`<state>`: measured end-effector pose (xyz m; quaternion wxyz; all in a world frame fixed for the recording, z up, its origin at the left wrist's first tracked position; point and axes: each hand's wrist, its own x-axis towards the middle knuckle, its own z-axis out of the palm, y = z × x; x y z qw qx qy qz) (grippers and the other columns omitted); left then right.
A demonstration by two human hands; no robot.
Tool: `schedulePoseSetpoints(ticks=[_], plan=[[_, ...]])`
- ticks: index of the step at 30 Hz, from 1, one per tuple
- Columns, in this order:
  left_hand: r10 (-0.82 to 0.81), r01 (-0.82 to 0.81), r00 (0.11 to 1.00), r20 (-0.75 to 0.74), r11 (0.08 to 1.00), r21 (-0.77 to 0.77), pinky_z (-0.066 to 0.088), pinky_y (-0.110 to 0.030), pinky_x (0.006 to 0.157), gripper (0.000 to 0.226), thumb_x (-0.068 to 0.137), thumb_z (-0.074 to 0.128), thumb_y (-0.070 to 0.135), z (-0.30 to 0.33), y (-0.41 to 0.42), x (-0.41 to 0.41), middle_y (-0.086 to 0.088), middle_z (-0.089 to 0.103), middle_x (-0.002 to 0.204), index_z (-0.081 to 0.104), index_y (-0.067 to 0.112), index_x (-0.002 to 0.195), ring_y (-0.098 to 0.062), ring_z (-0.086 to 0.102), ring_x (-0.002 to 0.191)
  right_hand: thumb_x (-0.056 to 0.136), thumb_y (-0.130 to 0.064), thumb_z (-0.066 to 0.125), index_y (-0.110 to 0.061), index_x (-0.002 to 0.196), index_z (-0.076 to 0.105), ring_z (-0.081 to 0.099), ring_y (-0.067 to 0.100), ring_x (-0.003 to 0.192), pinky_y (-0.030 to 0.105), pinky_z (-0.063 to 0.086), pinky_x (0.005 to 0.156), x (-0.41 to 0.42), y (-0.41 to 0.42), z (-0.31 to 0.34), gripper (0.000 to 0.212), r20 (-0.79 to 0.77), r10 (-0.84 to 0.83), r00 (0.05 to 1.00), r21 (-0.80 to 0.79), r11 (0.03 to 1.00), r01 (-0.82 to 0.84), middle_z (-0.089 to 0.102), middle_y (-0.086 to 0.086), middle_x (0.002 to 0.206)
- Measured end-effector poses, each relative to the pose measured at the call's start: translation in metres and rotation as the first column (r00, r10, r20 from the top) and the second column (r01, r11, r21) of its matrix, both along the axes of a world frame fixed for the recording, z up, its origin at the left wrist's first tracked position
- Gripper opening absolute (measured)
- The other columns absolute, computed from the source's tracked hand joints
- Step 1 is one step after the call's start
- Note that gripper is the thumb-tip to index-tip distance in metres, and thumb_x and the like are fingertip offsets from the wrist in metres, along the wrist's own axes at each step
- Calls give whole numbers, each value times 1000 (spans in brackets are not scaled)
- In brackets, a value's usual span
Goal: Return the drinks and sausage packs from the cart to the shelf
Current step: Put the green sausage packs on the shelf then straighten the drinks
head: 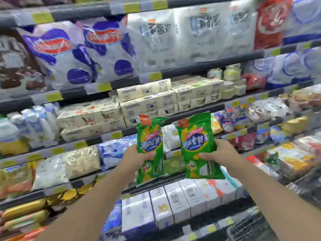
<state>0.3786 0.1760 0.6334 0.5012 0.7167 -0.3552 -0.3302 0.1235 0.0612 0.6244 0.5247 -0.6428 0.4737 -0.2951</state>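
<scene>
I hold two green sausage packs upright in front of the chilled shelves. My left hand (137, 158) grips the left sausage pack (150, 146) at its lower half. My right hand (219, 153) grips the right sausage pack (198, 145) by its right edge. Both packs show a cartoon corn figure and an orange label at the top. Behind and between them, a shelf slot (173, 165) holds more green packs, mostly hidden. The cart's dark mesh (250, 225) shows at the bottom right corner.
Shelves fill the view: big blue-spotted bags (73, 54) on top, cream cartons (147, 100) in the middle, white boxes (175, 200) below the packs, yellow sausages (24, 211) at lower left, and mixed packets (291, 159) on the right.
</scene>
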Motion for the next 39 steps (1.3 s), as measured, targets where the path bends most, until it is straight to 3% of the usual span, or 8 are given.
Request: schedulePoseSetpoints(ticks=[5, 10, 17, 21, 27, 32, 35, 39], plan=[[184, -185, 983, -16, 982, -33, 52, -28, 70, 24, 79, 80, 10, 8, 92, 97, -2, 77, 97, 72, 16, 101, -18, 71, 88, 73, -3, 84, -21, 81, 63, 68, 13, 75, 26, 53, 63, 132, 44, 14, 29, 4, 205, 979, -7, 979, -205, 73, 1, 85], [300, -301, 954, -24, 951, -71, 45, -16, 56, 19, 82, 78, 11, 17, 180, 194, 3, 74, 90, 69, 19, 96, -4, 64, 73, 74, -3, 84, -16, 85, 66, 66, 8, 66, 16, 49, 49, 264, 103, 22, 25, 13, 327, 945, -7, 945, -327, 72, -3, 78], [397, -400, 917, -46, 913, -77, 43, -31, 81, 19, 81, 79, 18, 21, 289, 334, 8, 73, 98, 67, 30, 91, -8, 64, 91, 70, -11, 88, -16, 95, 73, 72, 20, 87, 36, 56, 79, 434, 189, 24, 29, -15, 459, 888, -16, 888, -459, 78, 0, 89], [422, -426, 905, -59, 899, -103, 42, -29, 79, 19, 83, 78, 15, 21, 332, 397, 9, 73, 97, 68, 25, 95, -6, 63, 90, 68, -15, 90, -15, 99, 72, 73, 21, 88, 36, 57, 80, 511, 227, 25, 36, -9, 521, 853, -16, 853, -521, 79, 1, 91], [488, -492, 870, -68, 868, -70, 46, -45, 100, 49, 67, 86, 34, 8, 346, 476, 7, 73, 110, 65, 27, 111, -18, 64, 108, 75, -4, 83, -18, 92, 69, 70, 10, 80, 23, 51, 63, 578, 249, 34, 26, 49, 606, 794, -4, 795, -606, 76, -4, 88], [480, -494, 866, -137, 863, -100, 38, -49, 106, 52, 71, 85, 32, 20, 321, 518, -2, 69, 121, 61, 17, 115, -25, 59, 118, 75, -5, 83, -13, 104, 70, 73, 16, 91, 27, 52, 70, 603, 236, 40, 33, 52, 638, 768, 10, 769, -640, 79, -1, 96], [472, -502, 852, -225, 860, -96, 27, -59, 113, 96, 65, 86, 38, 36, 306, 531, -5, 47, 147, 37, 18, 146, -32, 42, 136, 76, -6, 83, -13, 106, 70, 73, 19, 95, 30, 53, 74, 613, 228, 45, 34, 77, 650, 756, 28, 756, -654, 79, 1, 98], [501, -533, 832, -238, 841, -95, 14, -55, 117, 98, 82, 79, 28, 52, 289, 555, -8, 21, 162, 15, 16, 156, -30, 21, 148, 77, -7, 82, -14, 103, 71, 73, 19, 93, 30, 51, 70, 621, 223, 50, 29, 96, 673, 733, 46, 733, -679, 79, 0, 95]])
